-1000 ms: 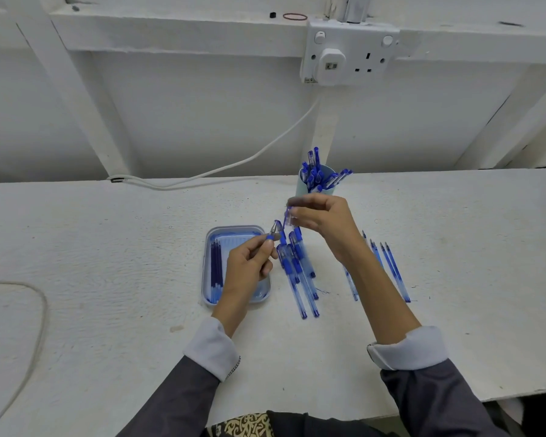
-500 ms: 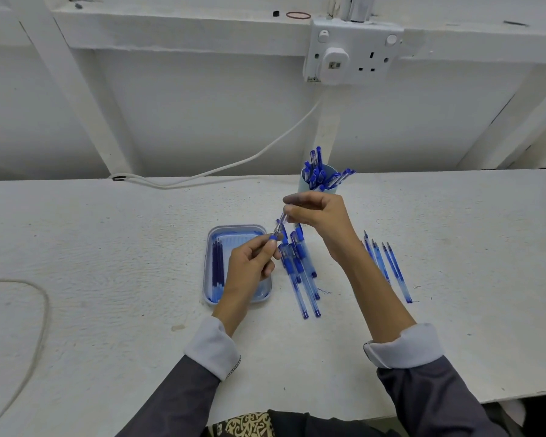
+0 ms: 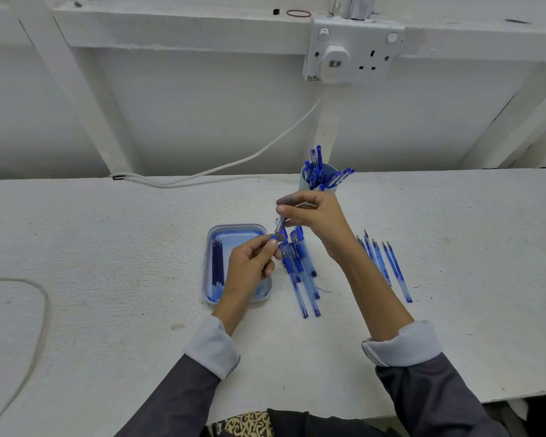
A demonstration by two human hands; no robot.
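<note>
Pinching one pen (image 3: 279, 228) together, left hand (image 3: 249, 266) and right hand (image 3: 316, 216), above tray rim (image 3: 262, 228) and loose pens (image 3: 300, 279).

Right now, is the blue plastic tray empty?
No, the shallow blue plastic tray holds a few thin dark refills along its left side.

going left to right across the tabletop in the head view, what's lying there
thin grey cord loop → shallow blue plastic tray → pile of blue transparent plastic pens → row of uncapped blue pens

dark grey sleeves (image 3: 177, 402) with turned-back white cuffs (image 3: 213, 346)
</note>
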